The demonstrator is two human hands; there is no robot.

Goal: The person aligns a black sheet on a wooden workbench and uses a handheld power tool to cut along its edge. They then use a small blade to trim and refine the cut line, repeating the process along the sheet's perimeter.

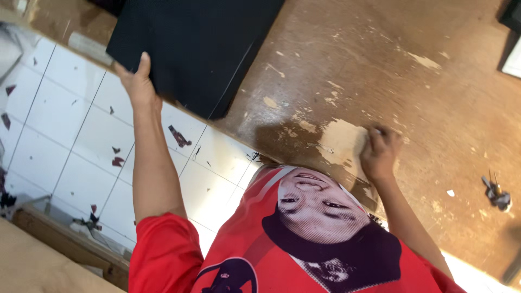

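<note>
Worn brown tabletop (434,108) — black fabric (201,49) overhanging white-tiled floor (65,125).

Packages: none in view.
Labels: none in view.
Signs: none in view.
Screens: none confirmed.
Doubtful item 1: dark flat object (511,13) at the top right corner of the brown worktop, cut by the frame edge. Cannot tell whether it is a device or a case.
Doubtful item 2: white flat slab with a dark border (513,62) just below it at the right edge, only a corner showing. Cannot tell whether it is a package, paper or a panel.
</note>
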